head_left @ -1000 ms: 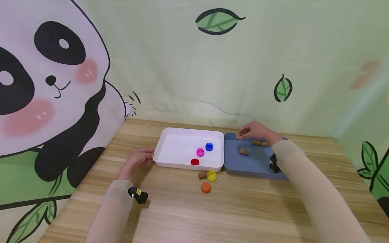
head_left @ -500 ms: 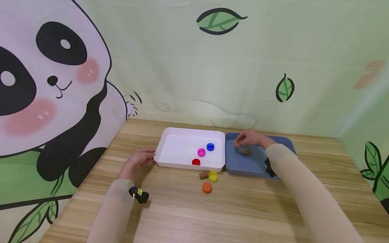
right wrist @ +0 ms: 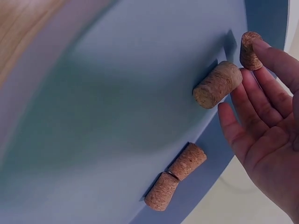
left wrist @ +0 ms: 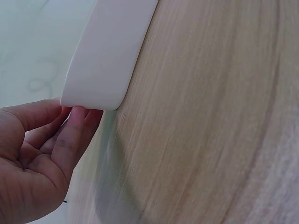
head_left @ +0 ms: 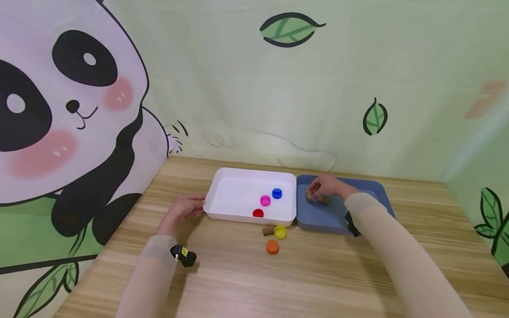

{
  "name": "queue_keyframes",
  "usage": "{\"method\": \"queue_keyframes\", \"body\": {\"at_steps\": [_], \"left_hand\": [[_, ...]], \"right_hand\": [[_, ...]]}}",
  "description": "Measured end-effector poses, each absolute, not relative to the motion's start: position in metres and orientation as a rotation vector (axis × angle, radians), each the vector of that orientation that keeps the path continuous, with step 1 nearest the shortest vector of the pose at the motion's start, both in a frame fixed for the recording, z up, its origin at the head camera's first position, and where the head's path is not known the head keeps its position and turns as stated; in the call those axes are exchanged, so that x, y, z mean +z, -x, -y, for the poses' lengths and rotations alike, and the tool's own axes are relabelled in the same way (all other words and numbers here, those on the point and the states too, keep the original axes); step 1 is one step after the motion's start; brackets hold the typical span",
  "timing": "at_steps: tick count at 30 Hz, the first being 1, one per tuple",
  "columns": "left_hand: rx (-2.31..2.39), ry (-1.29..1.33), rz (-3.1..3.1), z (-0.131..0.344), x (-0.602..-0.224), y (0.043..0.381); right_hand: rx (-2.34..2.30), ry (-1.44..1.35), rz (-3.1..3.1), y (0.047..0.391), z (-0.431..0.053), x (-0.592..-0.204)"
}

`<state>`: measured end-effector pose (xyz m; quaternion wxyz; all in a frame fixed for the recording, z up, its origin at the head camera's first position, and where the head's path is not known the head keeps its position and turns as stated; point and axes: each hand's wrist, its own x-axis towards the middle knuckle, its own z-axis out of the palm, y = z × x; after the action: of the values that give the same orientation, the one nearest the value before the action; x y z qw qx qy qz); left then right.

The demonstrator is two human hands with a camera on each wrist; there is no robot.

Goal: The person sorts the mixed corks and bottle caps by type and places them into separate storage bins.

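Note:
My left hand [head_left: 184, 210] holds the left end of a white tray [head_left: 230, 216]. In the left wrist view the thumb is at its rim and the fingertips lie against its outer wall [left wrist: 105, 70]. Over the left part of a blue-grey tray [head_left: 334, 227], my right hand [head_left: 328, 185] pinches a cork [right wrist: 250, 51] between thumb and fingers. Another cork [right wrist: 217, 86] lies in that tray right beside the fingers. Two more corks [right wrist: 175, 177] lie end to end farther along, hidden behind the hand in the head view.
The white tray contains a blue cap [head_left: 277, 193], a pink cap [head_left: 265, 201] and a red cap [head_left: 258, 213]. In front of it on the wooden table [head_left: 222, 282] are a cork [head_left: 268, 230], a yellow cap [head_left: 280, 232] and an orange cap [head_left: 272, 247]. A panda-printed cloth [head_left: 222, 88] hangs behind.
The right hand has lowered its cork from the blue-grey tray's back edge toward the cork lying in its left part. The left hand stays at the white tray's end.

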<state>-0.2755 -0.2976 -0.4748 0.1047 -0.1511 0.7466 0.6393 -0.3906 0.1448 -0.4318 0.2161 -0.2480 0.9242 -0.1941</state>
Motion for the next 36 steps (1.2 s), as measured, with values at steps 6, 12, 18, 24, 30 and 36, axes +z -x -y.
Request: {"method": "queue_keyframes", "body": {"at_steps": [6,12,18,24,30,36], "left_hand": [[1.884,0.445,-2.203,0.2977,-0.4748,0.2752],[1.884,0.436,-2.205,0.2973,-0.4726,0.2743],[1.885,0.445,-2.203,0.2973,-0.4718,0.2745],[1.875,0.459,-2.209,0.2975,-0.472,0.2749],[1.858,0.476,-2.216,0.2969,-0.4715,0.2747],[1.839,0.506,-2.217,0.2967,-0.4702,0.2747]], "right_hand": [[-0.548,0.675,-2.565,0.3872,-0.1442,-0.4303],[-0.519,0.67,-2.569,0.387,-0.1431,-0.4312],[-0.506,0.684,-2.57,0.389,-0.1429,-0.4334],[-0.485,0.679,-2.557,0.3901,-0.1439,-0.4349],[-0.449,0.67,-2.531,0.3929,-0.1427,-0.4311],[-0.411,0.666,-2.507,0.3933,-0.1428,-0.4263]]}}
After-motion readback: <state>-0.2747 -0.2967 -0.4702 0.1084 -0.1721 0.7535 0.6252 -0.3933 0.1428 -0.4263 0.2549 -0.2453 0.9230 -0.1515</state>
